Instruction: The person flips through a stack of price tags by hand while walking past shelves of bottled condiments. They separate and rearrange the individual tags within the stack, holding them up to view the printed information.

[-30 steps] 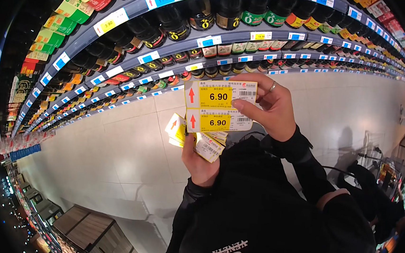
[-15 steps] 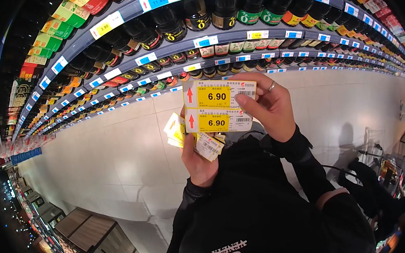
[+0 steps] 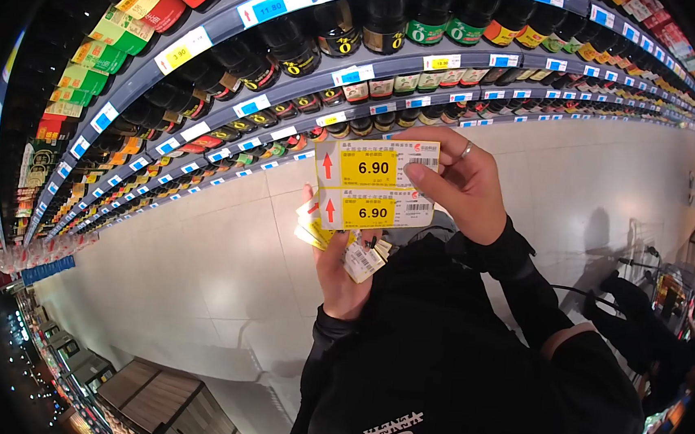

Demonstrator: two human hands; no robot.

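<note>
Pinches two tags at the barcode end

From the head: holds the two tags up and face-on, one above the other, in front of the shelf, over the floor. Has the right hand nearly closed on the upper one, thumb on the face beside the barcode, fingers bent behind. Leaves both red arrows and both 6.90 prices uncovered. Cannot tell whether joined or merely lined up edge to edge.

Has the left hand loosely closed round a bundle of further tags, fanned out just below, thumb across the front. Cannot tell whether the thumb also touches the lower edge of the pair.

Looks very light and thin, probably card or coated paper: flat and fairly stiff along its length, but likely to bend or crease under a hard pinch. Could slip against its neighbour if smooth. Best taken by the short barcode end or by the rim, with light pressure and both layers caught together. For the bundle, calls for a broader hold across the middle, given edges so uneven and so ready to slide apart.
</note>
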